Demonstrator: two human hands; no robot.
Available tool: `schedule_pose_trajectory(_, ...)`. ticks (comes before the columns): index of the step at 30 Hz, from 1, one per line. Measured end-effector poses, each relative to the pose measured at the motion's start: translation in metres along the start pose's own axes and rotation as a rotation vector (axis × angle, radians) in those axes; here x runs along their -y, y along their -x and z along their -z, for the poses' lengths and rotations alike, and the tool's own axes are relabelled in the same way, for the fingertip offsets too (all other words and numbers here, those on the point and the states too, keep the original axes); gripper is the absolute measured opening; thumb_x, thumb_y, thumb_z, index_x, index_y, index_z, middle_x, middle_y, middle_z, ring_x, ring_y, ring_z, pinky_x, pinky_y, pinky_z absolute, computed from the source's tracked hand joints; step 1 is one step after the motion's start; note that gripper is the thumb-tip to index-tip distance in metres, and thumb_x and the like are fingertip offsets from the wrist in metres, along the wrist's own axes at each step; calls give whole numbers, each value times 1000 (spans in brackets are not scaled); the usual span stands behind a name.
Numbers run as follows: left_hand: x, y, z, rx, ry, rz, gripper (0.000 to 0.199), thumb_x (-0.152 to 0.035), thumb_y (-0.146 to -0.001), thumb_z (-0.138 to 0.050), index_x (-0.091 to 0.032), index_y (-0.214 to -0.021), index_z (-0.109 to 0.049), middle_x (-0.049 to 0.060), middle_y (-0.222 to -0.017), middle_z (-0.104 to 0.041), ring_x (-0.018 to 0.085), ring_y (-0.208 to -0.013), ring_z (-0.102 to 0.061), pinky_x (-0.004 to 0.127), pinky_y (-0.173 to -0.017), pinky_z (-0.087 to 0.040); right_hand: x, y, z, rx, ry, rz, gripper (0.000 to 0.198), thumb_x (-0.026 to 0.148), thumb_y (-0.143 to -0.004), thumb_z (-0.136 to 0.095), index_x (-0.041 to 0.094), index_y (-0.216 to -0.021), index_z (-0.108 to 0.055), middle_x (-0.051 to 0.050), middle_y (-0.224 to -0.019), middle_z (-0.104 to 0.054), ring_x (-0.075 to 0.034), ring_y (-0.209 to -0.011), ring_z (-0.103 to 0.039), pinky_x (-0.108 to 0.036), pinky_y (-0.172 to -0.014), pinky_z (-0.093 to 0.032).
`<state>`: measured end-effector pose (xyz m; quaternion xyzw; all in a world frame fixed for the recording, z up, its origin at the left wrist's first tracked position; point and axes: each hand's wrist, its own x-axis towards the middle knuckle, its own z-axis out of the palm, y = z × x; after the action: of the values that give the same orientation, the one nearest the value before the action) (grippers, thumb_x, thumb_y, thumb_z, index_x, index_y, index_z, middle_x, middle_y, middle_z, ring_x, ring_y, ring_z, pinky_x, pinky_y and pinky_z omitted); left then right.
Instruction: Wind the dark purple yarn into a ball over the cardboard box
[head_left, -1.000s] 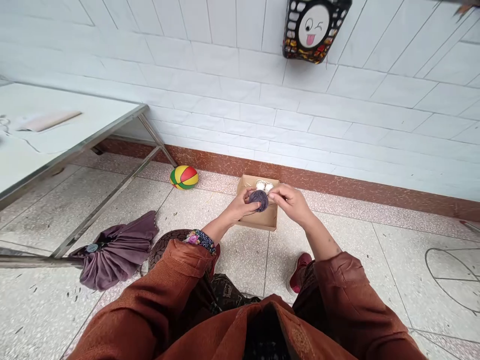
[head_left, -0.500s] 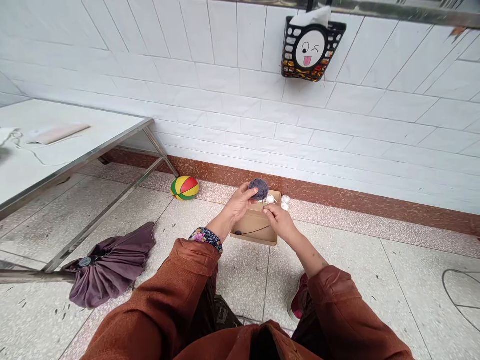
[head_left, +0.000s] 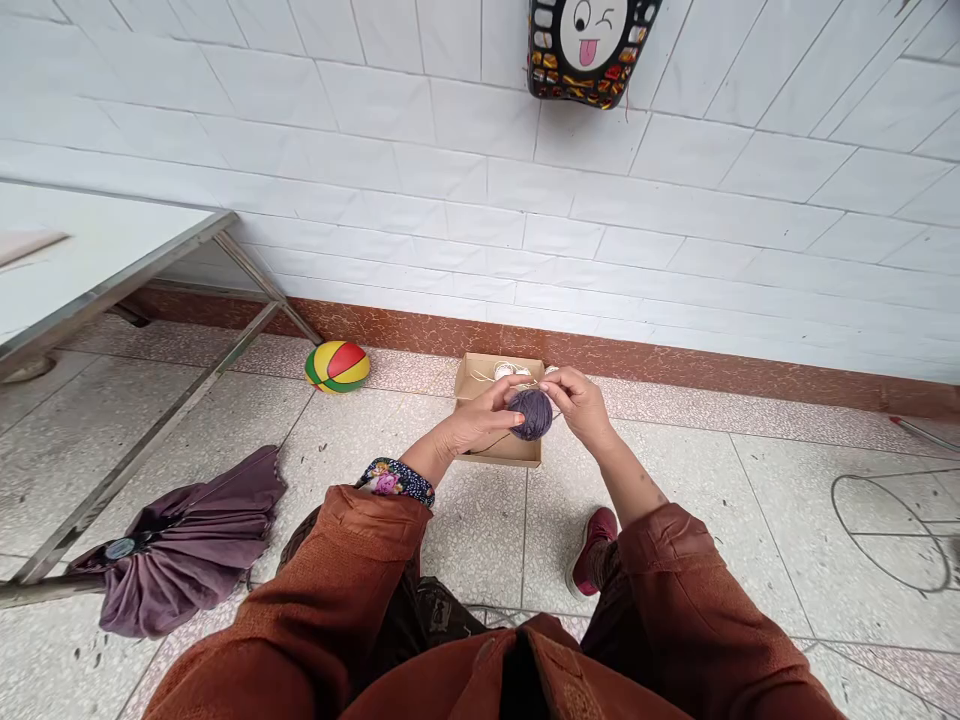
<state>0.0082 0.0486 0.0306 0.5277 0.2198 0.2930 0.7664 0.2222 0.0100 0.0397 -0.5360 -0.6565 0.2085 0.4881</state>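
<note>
A dark purple-grey ball of yarn (head_left: 532,415) is held in front of me, above a cardboard box on the floor. My left hand (head_left: 480,415) grips it from the left, thumb on the near side and fingers over the top. At the ball's upper right, my right hand (head_left: 577,402) pinches a strand of yarn between thumb and fingertips. Behind the hands, the open cardboard box (head_left: 472,372) holds white balls of yarn (head_left: 504,370) and a loose pale strand. A dark strand lies across the box's near part, partly hidden by my hands.
A striped red, yellow and green ball (head_left: 337,367) rests by the wall. Left of me, a folded purple umbrella (head_left: 191,545) lies near the metal-framed table (head_left: 112,245). A black basket (head_left: 589,50) hangs on the tiled wall. At right is a wire ring (head_left: 889,535) on the floor.
The yarn ball has come down and slightly right. My right hand has risen from below the ball to its upper right side. The view has tilted down and shifted right.
</note>
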Motion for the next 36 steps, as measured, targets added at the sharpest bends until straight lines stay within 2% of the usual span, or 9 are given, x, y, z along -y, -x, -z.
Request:
schedule_pose_trajectory(5, -18, -1, -5, -74, 298, -116, 69, -44, -70, -89, -24, -132, -66, 12, -133, -68, 29, -119, -66, 42, -97, -55, -18, 9, -18, -13, 0, -154, 44, 62, -100, -52, 23, -84, -66, -1, -73, -60, -18, -68, -54, -30, -66, -46)
schedule_pose_trajectory(9, -24, -14, 7, -314, 346, -230, 56, -45, -70, -89, -20, -117, -69, 9, -121, -72, 25, -113, -68, 37, -94, -56, -15, 22, -20, 62, 33, -114, 44, 61, -103, -48, 23, -93, -69, -2, -76, -63, -19, -70, -57, -31, -68, -47)
schedule_pose_trajectory(13, -15, -28, 19, -528, 293, -209, 45, -36, -69, -89, -19, -104, -68, 7, -110, -74, 19, -99, -68, 32, -87, -55, 0, 34, -11, 178, 7, -19, 39, 60, -100, -57, 24, -94, -71, -5, -88, -72, -21, -80, -65, -34, -76, -52)
schedule_pose_trajectory(17, -3, -34, 19, -555, 36, -160, 49, -34, -69, -88, -17, -110, -67, 9, -111, -72, 21, -99, -67, 36, -88, -52, 15, 37, 3, 229, -106, 8, 34, 56, -99, -64, 25, -95, -75, -5, -89, -75, -21, -82, -68, -35, -78, -53)
schedule_pose_trajectory(19, 1, -33, 17, -503, -184, -150, 53, -30, -66, -90, -17, -113, -69, 10, -112, -72, 23, -100, -66, 39, -93, -51, 19, 35, 10, 191, -157, -1, 32, 56, -98, -67, 25, -94, -76, -5, -89, -75, -22, -83, -68, -36, -80, -54)
schedule_pose_trajectory(22, 5, -29, 10, -242, -372, -103, 55, -27, -62, -92, -19, -114, -73, 10, -112, -72, 24, -99, -66, 42, -97, -49, 15, 27, 19, 60, -184, -43, 30, 54, -96, -70, 25, -91, -76, -4, -89, -75, -22, -85, -68, -37, -81, -53)
schedule_pose_trajectory(25, 5, -22, 3, 44, -264, -51, 62, -28, -65, -92, -23, -124, -72, 9, -116, -72, 25, -105, -67, 43, -98, -50, 4, 19, 24, -53, -159, -74, 28, 52, -94, -72, 25, -90, -76, -4, -89, -74, -21, -85, -67, -37, -83, -52)
schedule_pose_trajectory(27, 4, -19, -2, 135, -141, -41, 66, -28, -68, -91, -26, -130, -70, 10, -122, -71, 26, -111, -67, 42, -99, -50, -3, 16, 23, -88, -137, -100, 28, 52, -93, -72, 24, -89, -76, -3, -89, -73, -21, -84, -66, -36, -83, -51)
schedule_pose_trajectory(36, -5, -15, 1, 26, 328, -68, 63, -41, -68, -91, -19, -125, -73, 14, -127, -71, 23, -105, -68, 31, -84, -54, -15, 22, 3, 30, 10, -229, 39, 56, -100, -53, 22, -93, -70, -1, -75, -62, -19, -70, -56, -31, -69, -44)
